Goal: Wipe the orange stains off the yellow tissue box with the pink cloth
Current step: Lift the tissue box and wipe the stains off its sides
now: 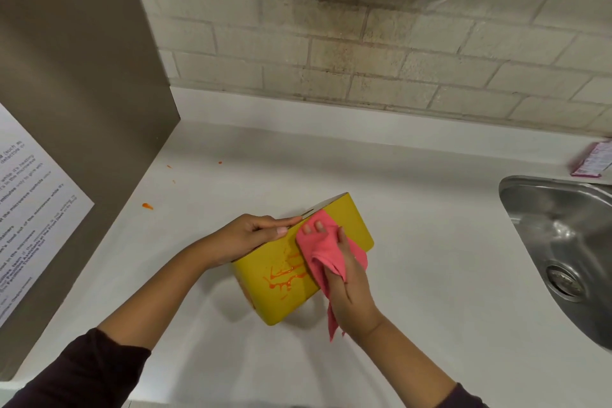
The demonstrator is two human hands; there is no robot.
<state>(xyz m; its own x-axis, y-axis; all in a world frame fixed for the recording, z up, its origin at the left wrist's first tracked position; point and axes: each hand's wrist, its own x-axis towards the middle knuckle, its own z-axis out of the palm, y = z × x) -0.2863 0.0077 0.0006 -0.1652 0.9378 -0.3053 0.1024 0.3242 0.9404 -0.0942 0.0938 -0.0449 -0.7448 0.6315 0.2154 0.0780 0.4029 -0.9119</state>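
While left hand (255,235) steadies, pink cloth (326,253) covers box edge (334,205)

a white countertop (414,209) is seen from above, bounded at the back by a pale brick wall and at the left by a grey-brown panel. a yellow tissue box (288,295) is stood on it near the middle. small orange spots (147,206) are scattered on the surface toward the left. a steel sink (563,242) is set into it at the right, and a pink packet (592,159) is laid behind the sink.
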